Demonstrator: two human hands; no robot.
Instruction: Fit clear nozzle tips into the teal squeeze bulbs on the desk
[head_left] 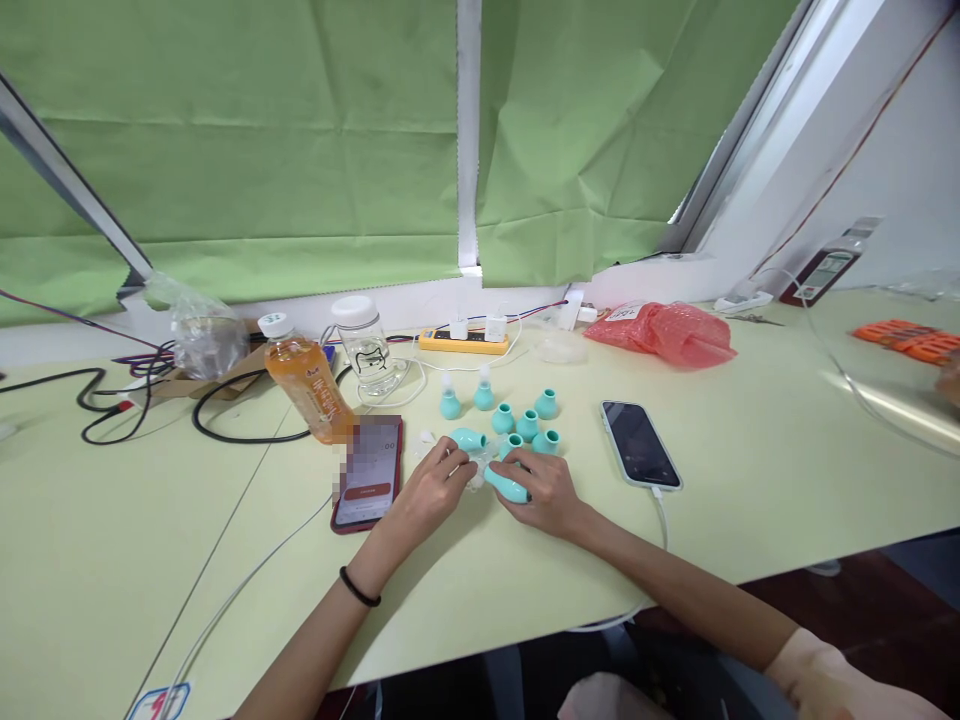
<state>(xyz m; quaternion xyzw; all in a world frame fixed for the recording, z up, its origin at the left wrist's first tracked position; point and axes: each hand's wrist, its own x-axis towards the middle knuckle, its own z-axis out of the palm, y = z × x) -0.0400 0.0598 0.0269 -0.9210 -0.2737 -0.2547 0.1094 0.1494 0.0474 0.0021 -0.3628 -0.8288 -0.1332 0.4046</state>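
My right hand [541, 492] is closed round a teal rubber bulb [505, 485] that lies on the pale green table [750, 480]. Beside it, my left hand [436, 487] pinches a small clear plastic piece [475, 470] at the bulb's end. Just beyond my fingers lies another teal bulb [467, 438], and several more teal bulbs [527, 424] stand upright in a cluster. Two of the bulbs [466, 400] carry white tips. A black band circles my left wrist.
A red-cased phone [367, 473] lies left of my hands, a black phone [640, 444] on a white cable to the right. Behind stand an orange drink bottle [306, 388], a clear jar [365, 346], a yellow power strip [465, 342], black cables [120, 400] and a pink bag [664, 332].
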